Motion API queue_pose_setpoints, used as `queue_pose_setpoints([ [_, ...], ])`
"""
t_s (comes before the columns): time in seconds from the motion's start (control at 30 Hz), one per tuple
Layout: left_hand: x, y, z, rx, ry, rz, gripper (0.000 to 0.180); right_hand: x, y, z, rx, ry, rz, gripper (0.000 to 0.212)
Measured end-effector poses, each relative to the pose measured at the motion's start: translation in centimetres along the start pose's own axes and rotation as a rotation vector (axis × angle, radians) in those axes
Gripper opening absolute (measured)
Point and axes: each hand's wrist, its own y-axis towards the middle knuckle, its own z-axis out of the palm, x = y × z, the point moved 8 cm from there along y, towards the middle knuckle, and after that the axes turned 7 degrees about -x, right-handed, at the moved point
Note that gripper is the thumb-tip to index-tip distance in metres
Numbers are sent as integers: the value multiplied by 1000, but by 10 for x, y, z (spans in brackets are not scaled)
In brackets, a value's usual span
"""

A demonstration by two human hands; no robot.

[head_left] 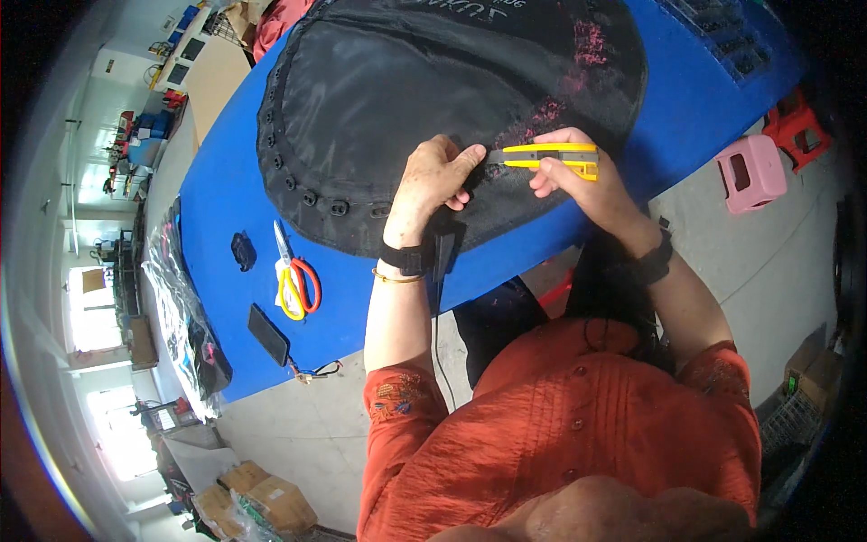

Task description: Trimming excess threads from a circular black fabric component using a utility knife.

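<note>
Hands [432, 178], slim cutter [531, 156] over rounded black fabric [379, 113].

Blue table [230, 298]: scissors [285, 262] with one yellow and one red handle; a dark phone [268, 334] near them, a small black item [243, 251] on their other side.
Table's left edge: a bundle in clear plastic [181, 298].
Floor, right: a pink stool [766, 161] just beside a red stool [787, 113].
Floor, lower left: cardboard boxes [280, 501].
Lower right: a wire basket [787, 421].
</note>
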Motion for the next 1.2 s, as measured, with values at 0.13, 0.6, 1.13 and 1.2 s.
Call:
queue_pose_setpoints([
  [0.13, 5, 1, 2, 58, -60, -2, 29, 0, 1, 0, 5, -30, 7, 26],
  [0.6, 19, 6, 7, 200, -220, -56, 17, 9, -3, 2, -49, 38, -39, 29],
  [1.13, 18, 5, 8, 222, -238, -44, 18, 5, 3, 10, -13, 7, -15, 29],
  [1.2, 18, 5, 8, 225, -242, -33, 18, 7, 3, 10, -8, -1, -64, 29],
])
